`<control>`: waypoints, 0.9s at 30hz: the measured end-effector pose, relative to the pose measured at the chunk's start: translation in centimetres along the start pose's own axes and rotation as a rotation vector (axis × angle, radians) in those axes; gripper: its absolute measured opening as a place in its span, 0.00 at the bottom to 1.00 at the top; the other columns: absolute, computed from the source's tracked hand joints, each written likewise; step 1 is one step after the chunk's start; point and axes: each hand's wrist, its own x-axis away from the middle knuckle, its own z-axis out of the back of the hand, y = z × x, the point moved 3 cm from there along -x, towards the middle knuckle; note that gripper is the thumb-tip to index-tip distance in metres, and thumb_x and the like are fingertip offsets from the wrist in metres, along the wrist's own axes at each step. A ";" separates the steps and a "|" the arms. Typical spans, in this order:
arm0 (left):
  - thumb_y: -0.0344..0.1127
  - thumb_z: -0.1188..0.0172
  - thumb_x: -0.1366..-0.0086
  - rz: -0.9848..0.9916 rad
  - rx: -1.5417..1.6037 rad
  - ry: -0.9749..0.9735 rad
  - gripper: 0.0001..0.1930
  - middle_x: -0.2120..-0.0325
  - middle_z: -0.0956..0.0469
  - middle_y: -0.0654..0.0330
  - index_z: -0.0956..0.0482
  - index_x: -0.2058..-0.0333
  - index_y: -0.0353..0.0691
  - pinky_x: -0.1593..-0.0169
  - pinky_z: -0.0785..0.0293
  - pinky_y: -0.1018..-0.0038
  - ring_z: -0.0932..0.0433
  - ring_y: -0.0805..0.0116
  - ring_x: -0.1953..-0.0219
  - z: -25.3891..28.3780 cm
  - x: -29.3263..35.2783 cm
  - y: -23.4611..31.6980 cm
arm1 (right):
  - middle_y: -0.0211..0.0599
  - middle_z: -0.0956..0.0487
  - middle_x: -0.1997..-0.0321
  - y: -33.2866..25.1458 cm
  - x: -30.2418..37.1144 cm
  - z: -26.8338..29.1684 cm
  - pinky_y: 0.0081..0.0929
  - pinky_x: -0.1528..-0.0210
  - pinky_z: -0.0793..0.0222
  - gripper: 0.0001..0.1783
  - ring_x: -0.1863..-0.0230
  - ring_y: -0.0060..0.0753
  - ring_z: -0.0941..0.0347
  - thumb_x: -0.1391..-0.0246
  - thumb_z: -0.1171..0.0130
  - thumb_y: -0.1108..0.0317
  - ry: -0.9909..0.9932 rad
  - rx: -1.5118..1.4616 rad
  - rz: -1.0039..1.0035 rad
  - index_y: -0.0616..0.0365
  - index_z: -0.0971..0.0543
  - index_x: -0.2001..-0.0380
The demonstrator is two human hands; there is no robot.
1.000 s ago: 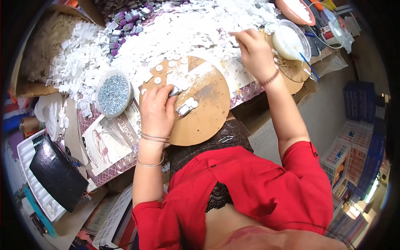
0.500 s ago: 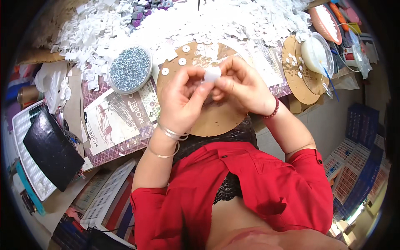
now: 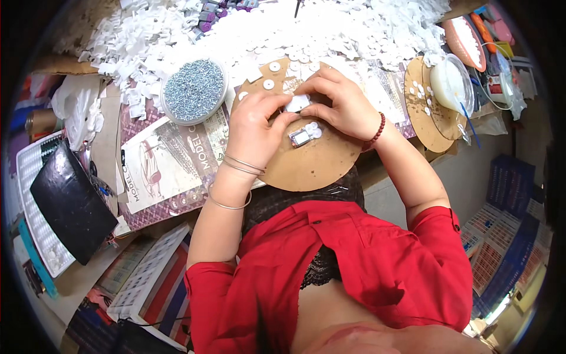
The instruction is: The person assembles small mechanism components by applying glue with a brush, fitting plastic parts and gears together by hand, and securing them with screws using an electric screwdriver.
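Observation:
A small white plastic piece (image 3: pixel 298 103) is pinched between the fingertips of my left hand (image 3: pixel 257 121) and my right hand (image 3: pixel 349 109). Both hands are closed on it, just over a round brown board (image 3: pixel 312 171). Below the fingertips, a small silvery part like a tiny motor (image 3: pixel 299 138) lies on the board, with whitish, gear-like wheels (image 3: pixel 314 130) right beside it. Several white discs, one of them a washer-like disc (image 3: pixel 269 84), rest near the board's far edge.
A round tub of small metal screws or pins (image 3: pixel 194 94) stands left of the board. Behind spreads a big heap of white plastic parts (image 3: pixel 354 29). On the right, a tub of whitish paste (image 3: pixel 449 82) with a blue stick sits on another round board (image 3: pixel 420 127).
Both hands have come down closer to the board, still holding the white piece. The silvery part and wheels now show on the board below the fingers.

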 end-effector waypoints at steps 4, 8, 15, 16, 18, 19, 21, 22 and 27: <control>0.31 0.29 0.47 -0.106 -0.117 -0.010 0.12 0.66 0.19 0.55 0.14 0.63 0.38 0.57 0.24 0.66 0.20 0.56 0.62 -0.5 -0.1 0.5 | 0.38 0.22 0.63 0.3 0.3 0.7 0.30 0.57 0.26 0.15 0.60 0.39 0.23 0.51 0.29 0.70 -0.014 -0.091 -0.042 0.57 0.18 0.58; 0.30 0.29 0.47 -0.117 -0.167 -0.033 0.12 0.67 0.19 0.56 0.16 0.62 0.38 0.57 0.24 0.67 0.20 0.58 0.62 -0.6 -0.7 0.4 | 0.41 0.22 0.61 0.6 -0.5 0.8 0.36 0.55 0.26 0.13 0.59 0.44 0.23 0.50 0.31 0.67 -0.119 -0.172 -0.210 0.57 0.18 0.60; 0.30 0.30 0.49 -0.124 -0.146 0.005 0.15 0.68 0.21 0.56 0.19 0.61 0.38 0.57 0.25 0.65 0.21 0.58 0.63 -1.4 -1.1 0.1 | 0.39 0.23 0.60 -0.5 -0.3 1.3 0.33 0.56 0.25 0.15 0.59 0.43 0.24 0.50 0.33 0.72 -0.072 0.079 0.152 0.56 0.20 0.58; 0.30 0.29 0.49 -0.138 -0.166 -0.012 0.15 0.68 0.20 0.56 0.19 0.61 0.38 0.57 0.25 0.65 0.22 0.58 0.63 -1.3 -1.0 0.0 | 0.39 0.23 0.60 -0.2 -0.3 1.3 0.33 0.56 0.25 0.15 0.59 0.43 0.24 0.50 0.33 0.72 -0.072 0.078 0.151 0.56 0.20 0.58; 0.30 0.29 0.48 -0.155 -0.185 -0.028 0.16 0.67 0.20 0.56 0.20 0.60 0.38 0.57 0.25 0.65 0.22 0.58 0.63 -1.2 -1.0 0.0 | 0.39 0.22 0.60 0.4 -0.2 1.1 0.33 0.54 0.26 0.14 0.58 0.44 0.24 0.51 0.33 0.74 -0.076 0.044 0.145 0.57 0.20 0.59; 0.31 0.29 0.49 -0.161 -0.169 -0.030 0.16 0.68 0.21 0.56 0.19 0.60 0.39 0.57 0.26 0.65 0.22 0.58 0.63 -1.2 -1.0 0.2 | 0.39 0.22 0.60 0.6 -0.2 1.1 0.33 0.54 0.26 0.14 0.58 0.44 0.24 0.51 0.33 0.74 -0.075 0.045 0.145 0.57 0.20 0.59; 0.32 0.28 0.49 -0.170 -0.153 -0.032 0.15 0.68 0.21 0.56 0.18 0.61 0.39 0.57 0.26 0.65 0.22 0.58 0.64 -1.1 -0.9 0.1 | 0.39 0.21 0.61 1.0 -0.4 1.0 0.33 0.56 0.25 0.14 0.59 0.43 0.23 0.51 0.34 0.74 -0.066 -0.014 0.143 0.57 0.19 0.59; 0.33 0.27 0.49 -0.160 -0.139 -0.016 0.15 0.69 0.21 0.56 0.17 0.61 0.39 0.58 0.26 0.65 0.22 0.58 0.64 -1.1 -0.8 -0.1 | 0.39 0.21 0.61 1.0 -0.5 1.0 0.33 0.56 0.25 0.14 0.59 0.43 0.23 0.51 0.34 0.74 -0.065 -0.012 0.143 0.57 0.19 0.59; 0.34 0.27 0.49 -0.172 -0.193 0.028 0.14 0.71 0.22 0.58 0.15 0.63 0.40 0.60 0.27 0.65 0.23 0.57 0.66 -1.5 -0.6 0.6 | 0.39 0.19 0.62 1.0 -0.6 1.3 0.32 0.60 0.24 0.13 0.64 0.42 0.22 0.49 0.33 0.72 -0.103 -0.013 0.071 0.55 0.16 0.58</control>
